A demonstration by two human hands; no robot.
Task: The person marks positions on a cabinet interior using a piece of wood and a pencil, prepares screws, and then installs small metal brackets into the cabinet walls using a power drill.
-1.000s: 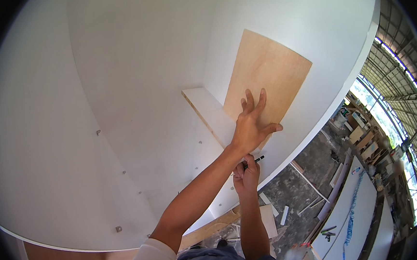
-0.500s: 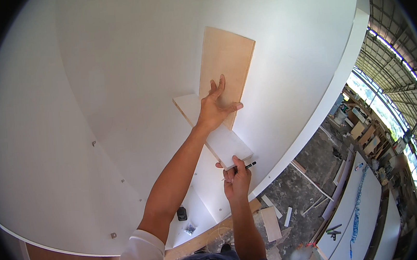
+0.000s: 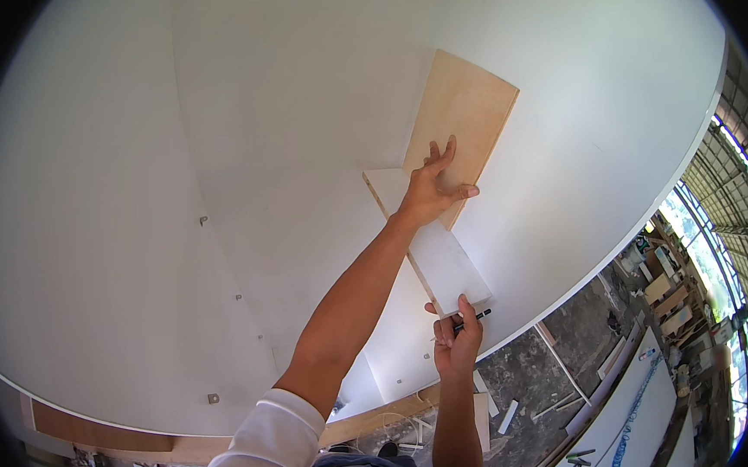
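Note:
My left hand (image 3: pixel 433 186) lies spread over the lower part of a bare light-wood panel (image 3: pixel 460 106), its thumb at the panel's right edge. Under that wrist runs a narrow white board (image 3: pixel 450 267), set crosswise to the panel, with a raw brown edge. My right hand (image 3: pixel 458 339) is closed around a black pen (image 3: pixel 474 320), its thumb and a finger also at the near end of the white board. Both pieces rest against a large white curved surface (image 3: pixel 298 135). My left wrist hides where they meet.
Small metal brackets (image 3: pixel 214 398) dot the white surface on the left. A wooden edge strip (image 3: pixel 353 428) runs along its near side. Lower right, offcuts (image 3: pixel 508 417) lie on the dark floor, beside a white panel (image 3: pixel 633 406) carrying a blue coiled hose (image 3: pixel 636 415).
The view has shifted, so the panel, the white board and both hands appear farther right. Both hands keep their places on the pieces. A small black object near my left forearm is out of sight.

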